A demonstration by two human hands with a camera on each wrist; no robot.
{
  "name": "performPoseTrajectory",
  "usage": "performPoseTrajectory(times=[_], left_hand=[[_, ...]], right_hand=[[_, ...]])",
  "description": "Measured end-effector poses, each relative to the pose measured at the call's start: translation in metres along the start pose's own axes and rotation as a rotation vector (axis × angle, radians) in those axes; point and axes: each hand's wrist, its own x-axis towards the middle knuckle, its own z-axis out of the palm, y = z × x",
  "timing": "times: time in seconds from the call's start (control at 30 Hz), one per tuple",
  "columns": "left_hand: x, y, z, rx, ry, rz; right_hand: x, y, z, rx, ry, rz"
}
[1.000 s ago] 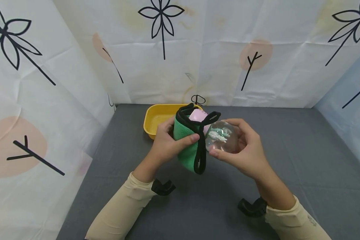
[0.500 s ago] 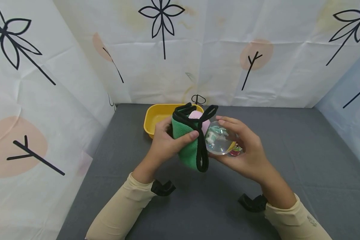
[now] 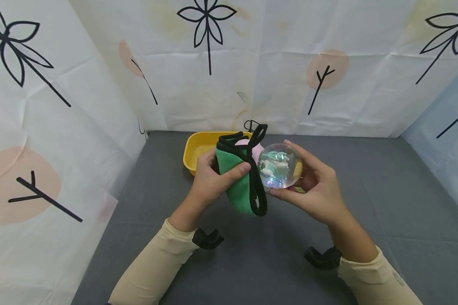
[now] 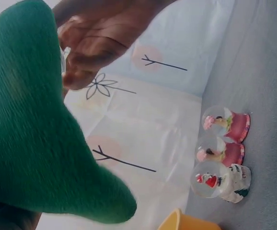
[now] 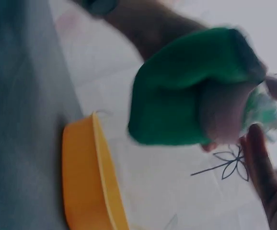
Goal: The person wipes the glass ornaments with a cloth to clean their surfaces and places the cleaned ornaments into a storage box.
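My left hand (image 3: 213,178) grips a folded green cloth (image 3: 234,178) with black edging, the thumb lying across its front. A smooth pink thing (image 5: 222,110), whose kind is hidden, pokes out of the cloth's fold. My right hand (image 3: 316,186) holds a clear snow globe (image 3: 276,165) with a white and green figure inside, thumb below and fingers round the far side. The globe sits right beside the cloth's black edge. Its colourful base is mostly covered by my right fingers. Both things are held up over the table.
A yellow tub (image 3: 198,148) stands at the back of the grey table (image 3: 259,262), behind my left hand. Three more snow globes stand in the left wrist view: two pink-based globes (image 4: 234,127) and a white-based globe (image 4: 234,184). A patterned curtain (image 3: 278,93) hangs behind.
My right hand has turned the snow globe, so more of its clear dome and figure shows, and has raised it slightly. My left hand has shifted the cloth a little left and tilted it.
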Motion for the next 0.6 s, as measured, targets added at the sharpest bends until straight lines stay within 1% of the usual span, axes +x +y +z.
performPoseTrajectory(times=[0.1, 0.17, 0.2, 0.27, 0.37, 0.43, 0.5, 0.6], left_hand=[[0.001, -0.001, 0.002, 0.022, 0.030, 0.021], [0.000, -0.001, 0.003, 0.038, 0.041, 0.037], [-0.001, -0.002, 0.003, 0.042, 0.040, 0.044], [-0.002, -0.002, 0.004, 0.038, 0.023, 0.051], [-0.002, -0.004, 0.006, 0.024, -0.013, 0.051], [-0.002, -0.005, 0.008, 0.019, -0.026, 0.048], [-0.002, -0.005, 0.009, 0.025, -0.029, 0.045], [-0.002, -0.005, 0.009, 0.041, -0.030, 0.038]], right_hand=[[-0.002, -0.006, -0.001, 0.064, -0.036, 0.102], [-0.003, -0.008, 0.001, 0.091, -0.045, 0.140], [-0.003, -0.009, 0.002, 0.096, -0.044, 0.146], [-0.004, -0.009, 0.005, 0.078, -0.025, 0.150], [-0.004, -0.009, 0.009, 0.017, 0.032, 0.138], [-0.005, -0.010, 0.011, -0.017, 0.062, 0.135], [-0.005, -0.011, 0.012, -0.040, 0.073, 0.126], [-0.006, -0.011, 0.011, -0.057, 0.057, 0.101]])
